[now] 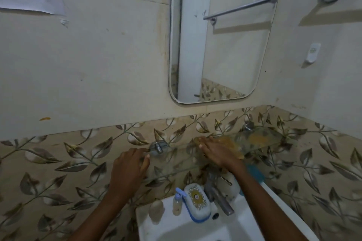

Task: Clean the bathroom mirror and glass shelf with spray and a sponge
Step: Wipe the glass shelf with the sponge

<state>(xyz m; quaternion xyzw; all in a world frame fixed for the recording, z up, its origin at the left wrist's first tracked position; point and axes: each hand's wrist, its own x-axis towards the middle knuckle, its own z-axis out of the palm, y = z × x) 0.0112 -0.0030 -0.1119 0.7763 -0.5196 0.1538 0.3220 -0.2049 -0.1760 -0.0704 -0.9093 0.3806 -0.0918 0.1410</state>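
Leafy tiles (78,162) backed the left-to-right glass shelf (176,159): left hand (127,166) fingers gripped its left end, right hand (217,154) fingers lay flat on the yellow sponge (233,146), stains (258,138) just rightward.

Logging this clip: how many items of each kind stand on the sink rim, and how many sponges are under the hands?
Spray bottle: 1
Soap box: 1
Beige rounded container: 1
Tap: 1
Sponge, pressed on the glass shelf by the right hand: 1
Total: 5
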